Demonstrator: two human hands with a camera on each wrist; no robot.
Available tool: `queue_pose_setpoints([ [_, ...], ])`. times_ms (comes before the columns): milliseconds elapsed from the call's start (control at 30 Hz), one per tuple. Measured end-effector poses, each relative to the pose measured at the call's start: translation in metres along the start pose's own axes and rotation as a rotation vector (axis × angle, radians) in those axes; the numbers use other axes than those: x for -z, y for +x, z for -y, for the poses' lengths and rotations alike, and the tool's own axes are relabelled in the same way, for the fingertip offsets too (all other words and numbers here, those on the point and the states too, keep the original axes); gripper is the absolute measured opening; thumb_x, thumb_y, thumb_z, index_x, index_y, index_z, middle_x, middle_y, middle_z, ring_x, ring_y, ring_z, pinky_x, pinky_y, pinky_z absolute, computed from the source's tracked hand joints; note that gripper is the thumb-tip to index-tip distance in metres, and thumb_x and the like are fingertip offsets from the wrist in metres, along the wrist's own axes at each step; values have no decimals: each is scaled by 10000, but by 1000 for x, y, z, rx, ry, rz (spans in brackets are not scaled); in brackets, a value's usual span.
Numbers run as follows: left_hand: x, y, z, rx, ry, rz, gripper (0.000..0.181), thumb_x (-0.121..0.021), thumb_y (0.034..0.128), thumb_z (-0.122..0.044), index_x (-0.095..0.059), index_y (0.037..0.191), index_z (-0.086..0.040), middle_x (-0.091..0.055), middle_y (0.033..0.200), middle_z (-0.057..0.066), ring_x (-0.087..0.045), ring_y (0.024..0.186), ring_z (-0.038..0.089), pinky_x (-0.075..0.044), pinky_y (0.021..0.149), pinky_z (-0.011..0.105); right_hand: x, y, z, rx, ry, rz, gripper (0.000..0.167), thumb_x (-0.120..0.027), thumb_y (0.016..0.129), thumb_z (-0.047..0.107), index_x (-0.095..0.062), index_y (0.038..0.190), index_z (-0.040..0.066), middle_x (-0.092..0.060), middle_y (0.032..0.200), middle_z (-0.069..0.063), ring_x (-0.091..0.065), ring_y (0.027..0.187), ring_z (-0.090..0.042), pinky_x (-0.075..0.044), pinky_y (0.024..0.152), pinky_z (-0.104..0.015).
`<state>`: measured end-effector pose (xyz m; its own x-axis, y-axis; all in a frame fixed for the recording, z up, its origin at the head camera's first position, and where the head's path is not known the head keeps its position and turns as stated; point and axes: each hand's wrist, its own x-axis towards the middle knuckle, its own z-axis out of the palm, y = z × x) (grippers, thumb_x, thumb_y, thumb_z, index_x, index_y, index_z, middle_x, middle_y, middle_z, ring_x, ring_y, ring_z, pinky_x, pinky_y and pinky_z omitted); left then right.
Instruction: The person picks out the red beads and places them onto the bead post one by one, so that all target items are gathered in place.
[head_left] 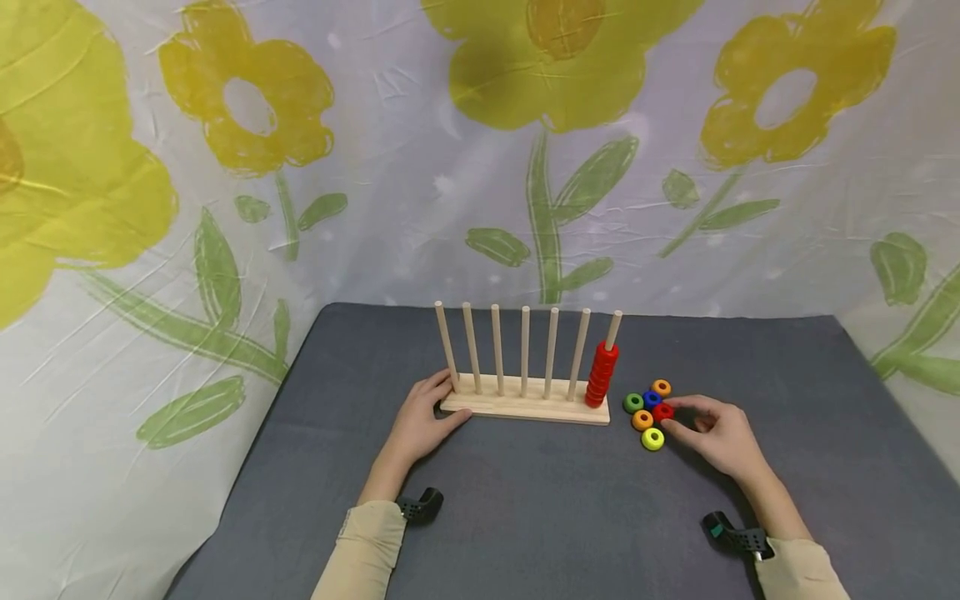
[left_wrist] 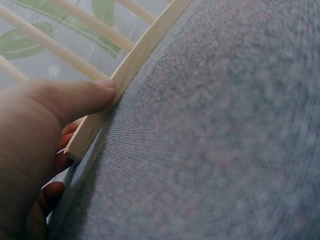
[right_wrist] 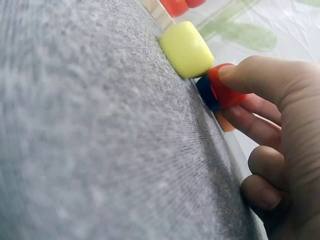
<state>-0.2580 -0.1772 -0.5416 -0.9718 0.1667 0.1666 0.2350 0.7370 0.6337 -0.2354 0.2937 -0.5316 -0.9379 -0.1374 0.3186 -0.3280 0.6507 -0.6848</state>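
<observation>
A wooden rack (head_left: 525,405) with several upright pegs stands on the table, and red rings (head_left: 602,375) are stacked on its rightmost peg. My left hand (head_left: 422,422) grips the left end of the rack's base; in the left wrist view the thumb presses on the base (left_wrist: 125,67) beside a peg. My right hand (head_left: 716,433) pinches a red ring (head_left: 663,412) between thumb and fingers. In the right wrist view the red ring (right_wrist: 226,86) is in front of a blue one (right_wrist: 207,93), close to a yellow ring (right_wrist: 187,49).
Beside the right hand lie loose rings: a green ring (head_left: 633,403), a blue ring (head_left: 652,400), two orange ones and a yellow ring (head_left: 652,439). A dark grey cloth (head_left: 555,517) covers the table. Behind it hangs a flower-patterned sheet (head_left: 405,217).
</observation>
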Motion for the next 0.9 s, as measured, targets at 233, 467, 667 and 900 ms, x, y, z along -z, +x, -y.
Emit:
queue_pose_setpoints([
  [233,-1,0,0,-3,-6,3,708,-801,969,-346,-544,1544,-23,-457,1648,141,-406,1511,395,-387,1190,613,2,-1,4,-36,-8,1,284,-879,884,157,-798,1145,79,-288,560,108,-220,471,-11,-238,424,-262],
  [467,0,-2,2,-10,-6,-3,697,-810,961,-334,-560,1535,-28,-471,1636,145,-417,1501,402,-394,1181,620,3,0,12,-70,-2,-23,303,-869,905,190,-790,1174,72,-290,539,111,-229,451,-19,-265,400,-266],
  [667,0,-2,1,-9,0,-2,698,-807,964,-342,-561,1529,-13,-467,1639,148,-420,1499,401,-394,1186,609,7,5,22,-68,-32,-44,305,-862,916,211,-787,1184,86,-301,530,94,-242,432,-34,-268,391,-268],
  [900,0,-1,0,-14,4,-6,699,-807,964,-346,-561,1530,-16,-471,1637,146,-422,1499,399,-399,1183,608,10,11,31,-25,-46,-62,303,-870,906,180,-793,1189,105,-360,546,69,-237,434,-21,-262,400,-264],
])
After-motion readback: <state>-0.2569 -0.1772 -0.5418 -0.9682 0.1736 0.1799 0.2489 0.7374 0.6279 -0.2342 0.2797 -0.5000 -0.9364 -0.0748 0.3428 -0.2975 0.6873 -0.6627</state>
